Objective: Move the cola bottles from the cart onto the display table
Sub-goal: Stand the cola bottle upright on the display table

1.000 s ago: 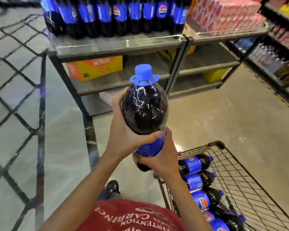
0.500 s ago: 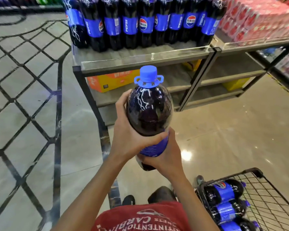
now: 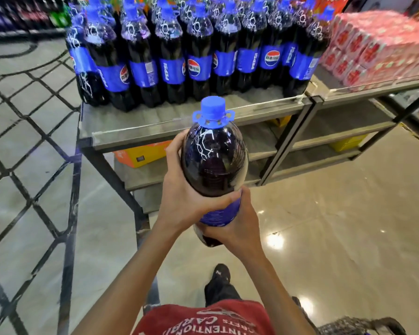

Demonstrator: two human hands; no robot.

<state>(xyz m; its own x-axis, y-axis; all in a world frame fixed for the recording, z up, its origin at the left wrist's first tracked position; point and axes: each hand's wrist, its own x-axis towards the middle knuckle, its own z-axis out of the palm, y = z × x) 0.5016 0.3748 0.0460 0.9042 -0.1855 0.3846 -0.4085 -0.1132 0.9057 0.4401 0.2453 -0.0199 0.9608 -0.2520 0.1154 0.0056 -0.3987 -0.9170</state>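
Observation:
I hold one large cola bottle [image 3: 213, 163] with a blue cap and blue label upright in front of me, just short of the display table [image 3: 136, 131]. My left hand [image 3: 182, 189] grips its left side with the thumb across the front. My right hand [image 3: 235, 228] cups its lower part from the right. Several cola bottles [image 3: 196, 56] stand in rows on the table top, behind a bare front strip. Only the cart's [image 3: 363, 327] top rim shows at the bottom right; its bottles are out of view.
A second table [image 3: 373, 88] to the right carries stacked pink and red drink packs [image 3: 377, 44]. Yellow and orange boxes [image 3: 140, 155] sit on the lower shelves. The shiny floor spreads left and right, with dark diamond lines on the left. My shoe [image 3: 221, 274] is below the bottle.
I have stepped closer to the display table with the bottle held in both hands. The table bottles now fill the top of the view, and the cart has dropped almost out of sight.

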